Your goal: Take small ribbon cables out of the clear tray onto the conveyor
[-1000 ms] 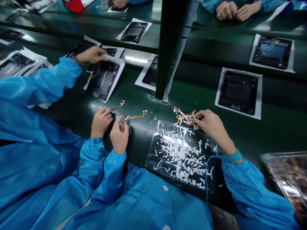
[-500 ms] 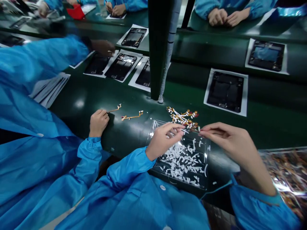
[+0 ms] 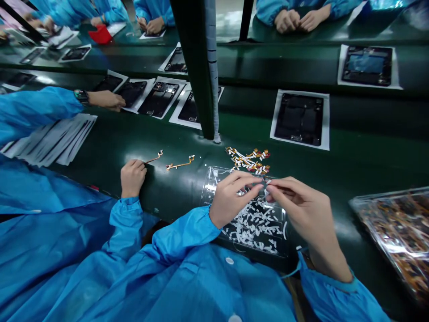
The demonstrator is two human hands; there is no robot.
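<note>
My left hand (image 3: 233, 197) is closed in a pinch above a clear plastic tray (image 3: 205, 188) holding many small white paper scraps (image 3: 253, 228). Facing it, my right hand (image 3: 300, 203) pinches too, its fingertips almost touching the left ones. Between them is a small flex cable (image 3: 266, 181) with white bits on it, mostly hidden by the fingers. Just beyond the tray lies a pile of orange flex cables (image 3: 250, 159) with white tabs. One more flex cable (image 3: 180, 166) rests on the green bench to the left.
A co-worker's hand (image 3: 133, 178) holds another flex cable at left; their other hand (image 3: 106, 99) touches a tablet housing. A dark post (image 3: 197, 71) rises mid-bench. Tablet housings (image 3: 299, 118) lie on white sheets. A tray of flex cables (image 3: 398, 228) stands at right.
My right hand has moved left, closing the gap to my left hand. The co-worker's far arm has drawn back left to the tablet housings. The view has shifted slightly.
</note>
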